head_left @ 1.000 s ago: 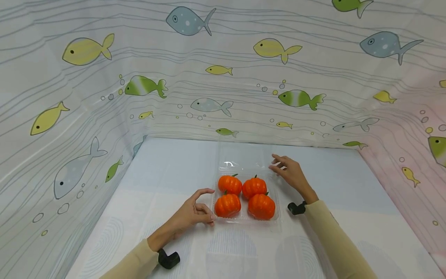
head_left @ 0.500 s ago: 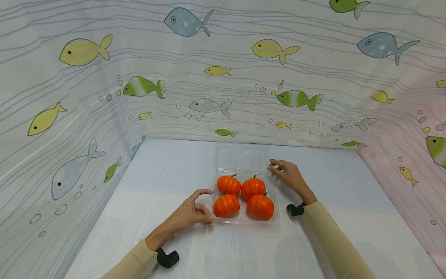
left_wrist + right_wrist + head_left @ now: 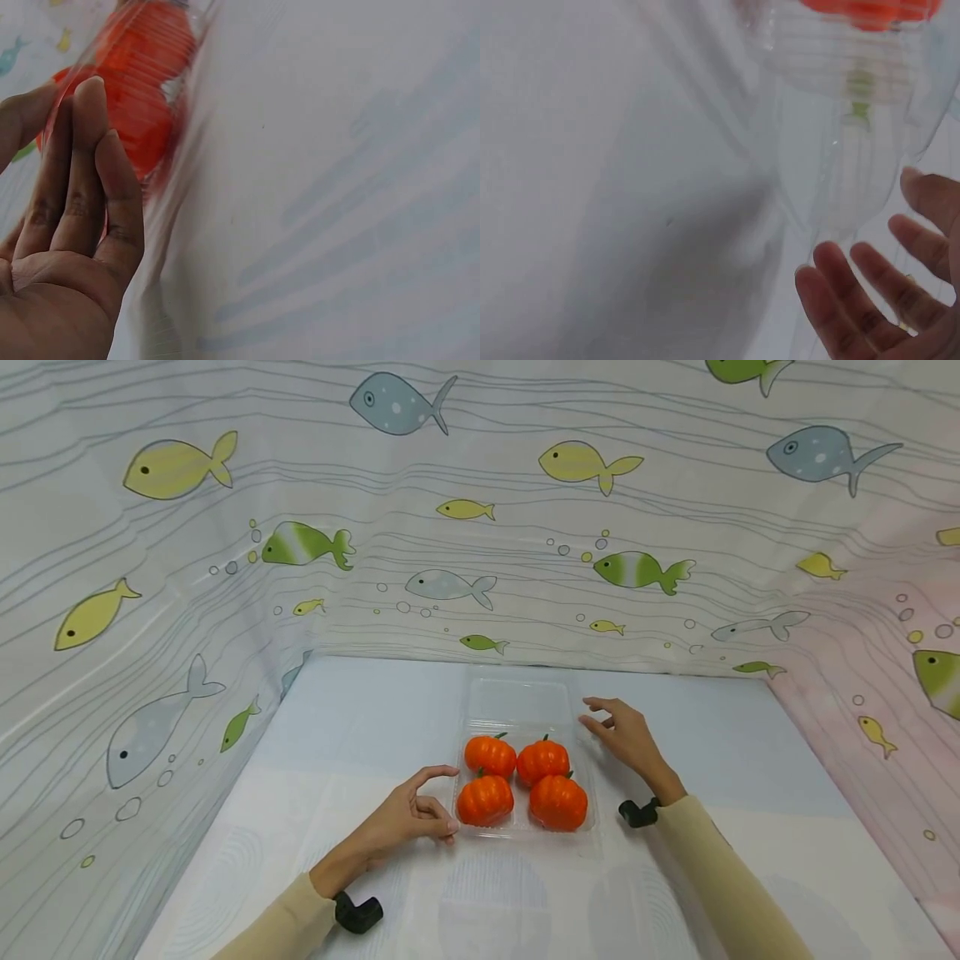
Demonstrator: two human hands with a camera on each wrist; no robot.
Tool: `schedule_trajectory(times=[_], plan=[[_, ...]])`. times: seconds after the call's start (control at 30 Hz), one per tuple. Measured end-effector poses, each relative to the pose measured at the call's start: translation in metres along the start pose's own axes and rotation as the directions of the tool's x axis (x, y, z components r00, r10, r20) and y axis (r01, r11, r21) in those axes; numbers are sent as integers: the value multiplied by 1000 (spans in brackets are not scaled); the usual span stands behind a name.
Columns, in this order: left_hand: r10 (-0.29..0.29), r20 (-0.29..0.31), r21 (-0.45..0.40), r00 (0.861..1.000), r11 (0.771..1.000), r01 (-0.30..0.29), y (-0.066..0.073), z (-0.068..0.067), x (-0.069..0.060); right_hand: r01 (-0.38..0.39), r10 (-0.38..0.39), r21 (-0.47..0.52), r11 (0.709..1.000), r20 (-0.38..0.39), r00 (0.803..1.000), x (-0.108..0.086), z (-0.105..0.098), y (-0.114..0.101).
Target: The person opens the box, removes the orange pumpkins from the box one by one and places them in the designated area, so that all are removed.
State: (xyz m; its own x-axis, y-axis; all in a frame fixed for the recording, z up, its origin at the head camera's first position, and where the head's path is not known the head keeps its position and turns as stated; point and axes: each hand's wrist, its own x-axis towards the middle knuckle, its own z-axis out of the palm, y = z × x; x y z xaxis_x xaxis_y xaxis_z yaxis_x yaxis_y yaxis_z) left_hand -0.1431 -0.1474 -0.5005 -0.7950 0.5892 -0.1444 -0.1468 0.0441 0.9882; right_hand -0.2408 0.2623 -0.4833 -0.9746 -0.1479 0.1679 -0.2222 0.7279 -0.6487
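A clear plastic clamshell container [image 3: 522, 828] lies on the table with its lid [image 3: 519, 702] folded back, away from me. Several small orange pumpkins with green stems sit in its base, among them a front-left pumpkin [image 3: 485, 801] and a front-right pumpkin [image 3: 558, 803]. My left hand [image 3: 408, 814] is at the base's left side, index finger and thumb spread along the edge. In the left wrist view its fingertips [image 3: 91, 97] rest against the clear wall, pumpkins showing behind. Beside the lid's right edge, my right hand [image 3: 621, 732] hovers with loosely bent fingers, holding nothing.
A pale patterned cloth covers the table [image 3: 517, 902]. A fish-print curtain [image 3: 480, 543] encloses the back and both sides. Each wrist carries a black camera mount, such as the left mount [image 3: 358, 913].
The lid, slightly raised one second ago, has come down flat behind the base. My right hand dipped with it, then rose a little. The left hand stays at the container's side.
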Motion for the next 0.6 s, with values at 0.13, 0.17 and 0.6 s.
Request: schedule_trajectory(times=[0.13,0.17,0.6], plan=[[3,-1,6,1000,1000,-3,1,1,-1,2,-3,-22,1000,-51,999,-8,-3,-10],[2,-1,7,1000,1000,-2,2,1,-1,-2,0,-22,1000,-59,998,-10,-4,-13],[-18,-2,5,1000,1000,18,2,0,1,56,-59,-45,997,-73,996,-41,-10,-50]])
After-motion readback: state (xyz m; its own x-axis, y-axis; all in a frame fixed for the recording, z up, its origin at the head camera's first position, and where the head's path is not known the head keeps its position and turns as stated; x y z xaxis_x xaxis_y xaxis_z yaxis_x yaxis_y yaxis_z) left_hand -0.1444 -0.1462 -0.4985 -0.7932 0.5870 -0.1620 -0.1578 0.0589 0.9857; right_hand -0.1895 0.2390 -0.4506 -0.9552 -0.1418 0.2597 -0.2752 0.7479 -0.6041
